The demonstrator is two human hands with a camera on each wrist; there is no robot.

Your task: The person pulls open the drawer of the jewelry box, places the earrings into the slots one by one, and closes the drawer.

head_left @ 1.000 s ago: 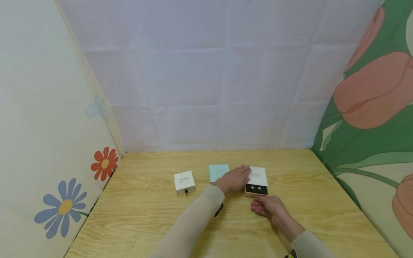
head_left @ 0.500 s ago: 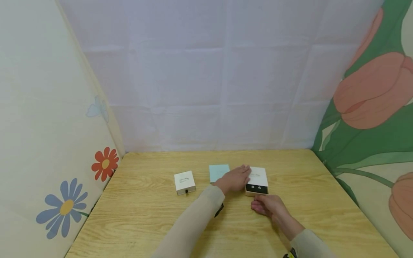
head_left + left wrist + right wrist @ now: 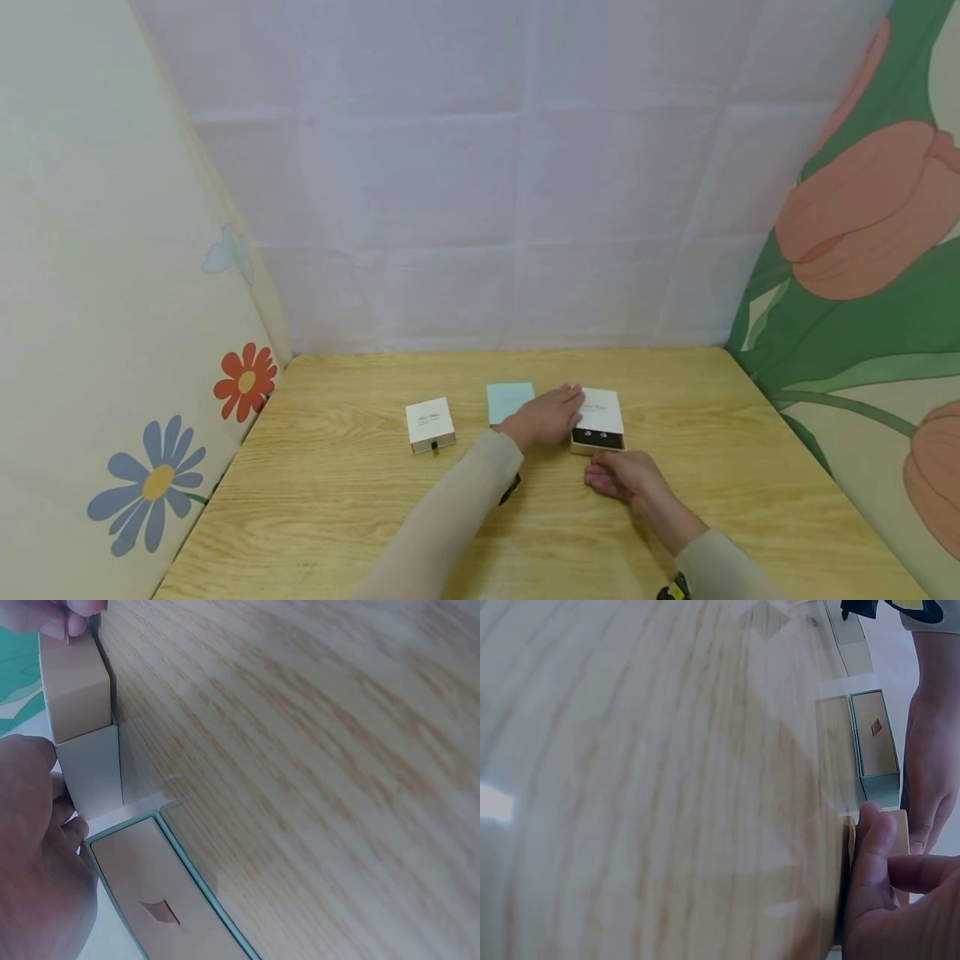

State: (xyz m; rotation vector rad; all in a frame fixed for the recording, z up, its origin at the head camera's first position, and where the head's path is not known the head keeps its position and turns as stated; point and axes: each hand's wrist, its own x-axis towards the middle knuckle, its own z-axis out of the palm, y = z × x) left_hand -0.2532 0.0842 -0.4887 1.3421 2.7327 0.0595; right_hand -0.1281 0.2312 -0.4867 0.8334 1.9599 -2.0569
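A white jewelry box [image 3: 600, 410] with printed lettering lies on the table, its drawer [image 3: 597, 440] partly out. A pair of small stud earrings [image 3: 603, 435] sits on the drawer's black insert. My left hand [image 3: 547, 414] holds the white sleeve at its left side, fingertips on the top edge; in the left wrist view its fingers bend beside the sleeve [image 3: 90, 769]. At the drawer's front is my right hand [image 3: 626, 477], its thumb and fingers pinching the pull tab, which they mostly hide. The right wrist view shows these fingertips [image 3: 881, 829] against the tan drawer front.
A light blue box [image 3: 510, 400] stands just left of the white one, partly behind my left hand. Farther left is another closed white drawer box [image 3: 430, 422] with a dark pull tab. The wooden table [image 3: 337, 500] meets a white cloth backdrop [image 3: 450, 208] behind.
The drawer has slid slightly farther into the white sleeve, the right hand moving a little with it. My left hand keeps its place.
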